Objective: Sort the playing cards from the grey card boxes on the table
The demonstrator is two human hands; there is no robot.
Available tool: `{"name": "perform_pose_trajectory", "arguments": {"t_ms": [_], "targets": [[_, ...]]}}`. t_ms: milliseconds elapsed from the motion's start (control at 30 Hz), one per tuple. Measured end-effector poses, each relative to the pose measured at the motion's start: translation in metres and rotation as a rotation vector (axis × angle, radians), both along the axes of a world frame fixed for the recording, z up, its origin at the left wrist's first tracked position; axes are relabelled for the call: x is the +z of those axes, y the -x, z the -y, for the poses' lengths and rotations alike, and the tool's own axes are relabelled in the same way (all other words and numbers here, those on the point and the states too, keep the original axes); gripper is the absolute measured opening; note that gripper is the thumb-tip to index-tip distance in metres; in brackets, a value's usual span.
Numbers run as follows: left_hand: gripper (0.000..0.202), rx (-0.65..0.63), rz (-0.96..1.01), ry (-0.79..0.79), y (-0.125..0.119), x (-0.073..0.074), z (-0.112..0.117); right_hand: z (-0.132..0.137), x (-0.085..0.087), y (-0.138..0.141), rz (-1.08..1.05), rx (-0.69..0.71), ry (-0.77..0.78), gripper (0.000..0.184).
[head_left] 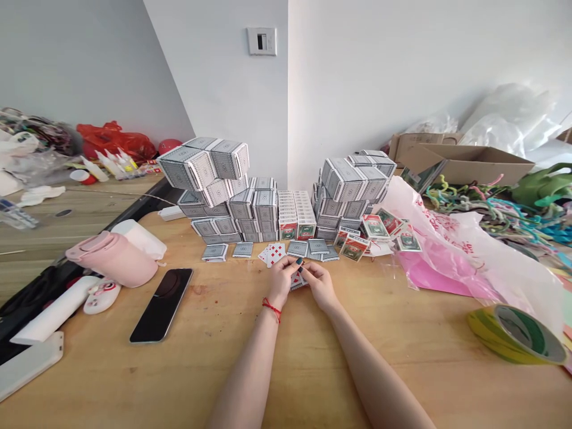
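Observation:
My left hand (281,279), with a red thread bracelet at the wrist, and my right hand (318,281) meet over the wooden table (286,363), fingers closed together on a small deck of playing cards (298,281). Just beyond them lie face-up red cards (273,254) and several small grey-backed decks (308,248). Behind stand two big stacks of wrapped card packs, one on the left (214,185) and one on the right (351,185), with rows of red-and-green card boxes (295,215) between.
A black phone (161,304), a pink bottle (111,260) and white items lie left. A pink plastic bag (447,256) and loose card boxes (384,233) lie right, with a tape roll (516,335), a cardboard box (465,162) and coloured cords (500,211).

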State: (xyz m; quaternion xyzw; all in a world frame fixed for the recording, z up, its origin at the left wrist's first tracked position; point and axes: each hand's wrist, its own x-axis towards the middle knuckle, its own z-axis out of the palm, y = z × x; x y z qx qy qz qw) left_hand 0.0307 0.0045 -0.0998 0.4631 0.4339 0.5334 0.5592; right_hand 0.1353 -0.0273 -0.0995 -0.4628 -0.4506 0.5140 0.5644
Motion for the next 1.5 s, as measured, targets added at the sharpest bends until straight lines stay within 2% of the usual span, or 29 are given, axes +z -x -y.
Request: {"name": "perform_pose_trajectory", "arguments": {"t_ms": [200, 400, 667, 900, 1100, 1300, 1500], "targets": [[0.024, -0.015, 0.028, 0.054, 0.000, 0.000, 0.002, -0.001, -0.001, -0.003, 0.067, -0.001, -0.027, 0.022], [0.021, 0.019, 0.031, 0.051, -0.003, 0.000, 0.003, -0.001, -0.005, -0.003, 0.180, -0.066, -0.029, 0.024], [0.025, 0.121, 0.318, 0.110, -0.011, -0.002, 0.003, -0.005, -0.006, 0.001, 0.020, -0.060, -0.017, 0.029], [0.022, 0.177, 0.007, -0.067, -0.009, -0.002, 0.002, -0.012, -0.013, -0.010, 0.041, -0.298, -0.005, 0.028], [0.022, 0.140, -0.185, -0.131, -0.006, -0.004, 0.000, -0.017, -0.018, -0.022, 0.297, -0.402, -0.066, 0.020], [0.020, 0.056, -0.258, -0.154, -0.004, -0.003, 0.000, -0.017, -0.017, -0.024, 0.236, -0.317, -0.022, 0.022], [0.021, 0.059, -0.250, -0.158, -0.006, -0.002, 0.000, -0.017, -0.017, -0.021, 0.243, -0.311, -0.027, 0.022]]}}
